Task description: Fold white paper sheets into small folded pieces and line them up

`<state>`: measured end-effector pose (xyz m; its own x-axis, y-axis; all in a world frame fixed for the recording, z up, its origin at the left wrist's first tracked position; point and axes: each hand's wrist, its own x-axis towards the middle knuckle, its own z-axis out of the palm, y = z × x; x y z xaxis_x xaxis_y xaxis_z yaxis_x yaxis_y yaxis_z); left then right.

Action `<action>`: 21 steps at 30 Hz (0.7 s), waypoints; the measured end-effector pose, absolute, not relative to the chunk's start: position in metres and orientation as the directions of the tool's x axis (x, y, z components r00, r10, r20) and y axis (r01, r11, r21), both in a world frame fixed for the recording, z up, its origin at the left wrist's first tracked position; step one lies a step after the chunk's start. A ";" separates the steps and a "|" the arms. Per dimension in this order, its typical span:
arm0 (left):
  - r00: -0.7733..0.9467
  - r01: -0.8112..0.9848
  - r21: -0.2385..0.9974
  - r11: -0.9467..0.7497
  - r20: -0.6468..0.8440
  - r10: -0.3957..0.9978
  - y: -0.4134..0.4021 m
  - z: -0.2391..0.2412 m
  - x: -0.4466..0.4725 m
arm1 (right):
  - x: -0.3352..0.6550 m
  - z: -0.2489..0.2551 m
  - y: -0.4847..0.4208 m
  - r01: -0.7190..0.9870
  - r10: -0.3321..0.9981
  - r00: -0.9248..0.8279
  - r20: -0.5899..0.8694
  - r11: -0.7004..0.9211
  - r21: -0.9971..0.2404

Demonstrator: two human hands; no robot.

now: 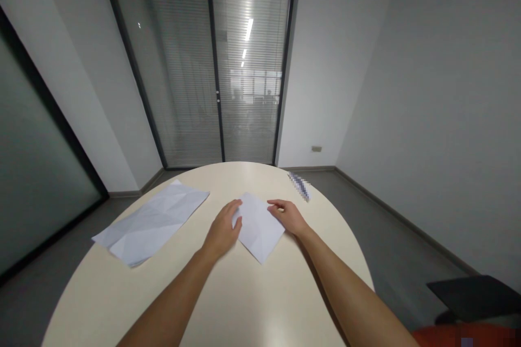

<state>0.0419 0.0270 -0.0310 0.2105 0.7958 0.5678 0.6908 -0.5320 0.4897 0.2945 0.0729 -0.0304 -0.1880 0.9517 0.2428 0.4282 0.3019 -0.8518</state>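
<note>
A folded white paper (258, 226) lies near the middle of the cream round table (244, 303). My left hand (223, 229) rests on the paper's left edge, fingers bent and pressing down on it. My right hand (286, 214) presses the paper's right upper edge with fingers curled onto it. Both forearms reach in from the bottom of the view.
A stack of creased white sheets (151, 222) lies at the table's left. A small blurred flat object (300, 184) sits at the far right rim. A dark chair part (474, 295) is at lower right. Glass doors with blinds (211, 70) stand behind the table.
</note>
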 end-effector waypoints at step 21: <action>0.324 0.893 0.220 -0.392 0.290 0.901 0.021 -0.034 0.044 | 0.258 -0.030 0.041 0.741 0.825 -0.557 0.092 0.544 -0.394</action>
<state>0.0442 0.0206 -0.0343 0.3240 0.9006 0.2897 0.8931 -0.3921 0.2204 0.2578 0.0406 -0.0304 -0.5571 0.8254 0.0919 0.7410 0.5440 -0.3937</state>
